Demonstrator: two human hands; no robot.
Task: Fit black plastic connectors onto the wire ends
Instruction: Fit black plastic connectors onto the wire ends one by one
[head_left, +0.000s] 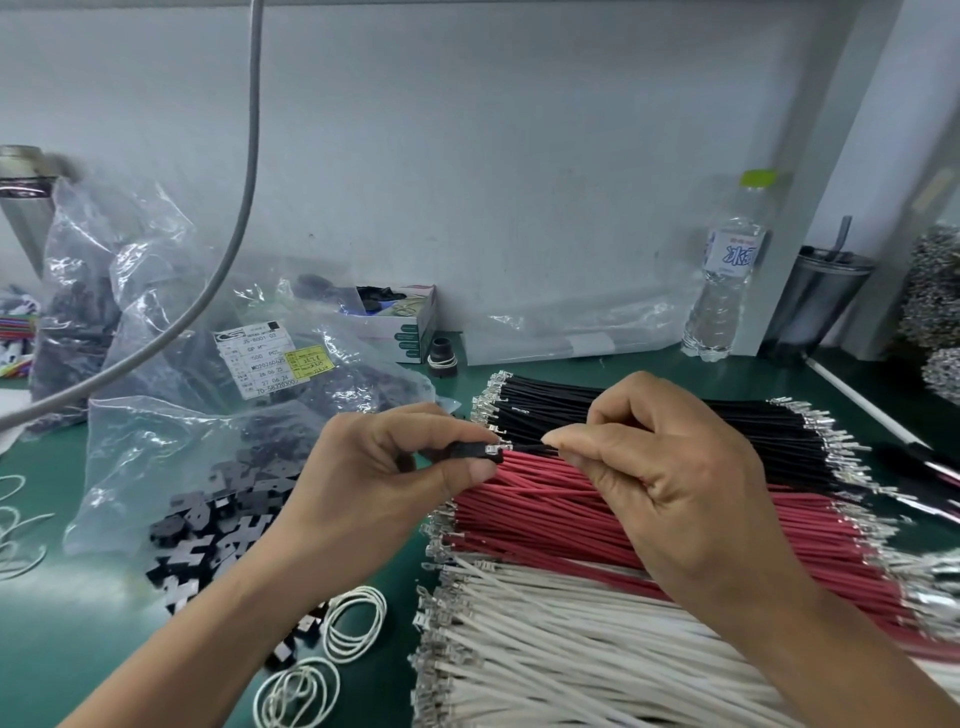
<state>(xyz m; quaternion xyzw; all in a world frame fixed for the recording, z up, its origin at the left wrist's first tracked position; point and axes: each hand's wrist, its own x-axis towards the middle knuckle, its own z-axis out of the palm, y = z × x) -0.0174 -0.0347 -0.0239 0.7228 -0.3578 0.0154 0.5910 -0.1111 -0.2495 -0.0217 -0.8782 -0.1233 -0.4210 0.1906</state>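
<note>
My left hand (384, 467) pinches a small black plastic connector (475, 451) between thumb and fingers. My right hand (670, 467) pinches a black wire (530, 448) whose metal terminal (497, 446) sits at the connector's mouth. Below my hands lie three bundles with metal terminals at both ends: black wires (649, 410), red wires (545, 514) and white wires (545, 639). Loose black connectors (218, 519) spill from an open clear bag at the left.
Clear bags of parts (130, 291) with a label stand at back left on the green mat (62, 623). White rubber bands (356, 623) lie near the front. A water bottle (727, 270), a dark tumbler (821, 296) and a small box (400, 317) stand along the wall. A grey cable (244, 197) hangs at left.
</note>
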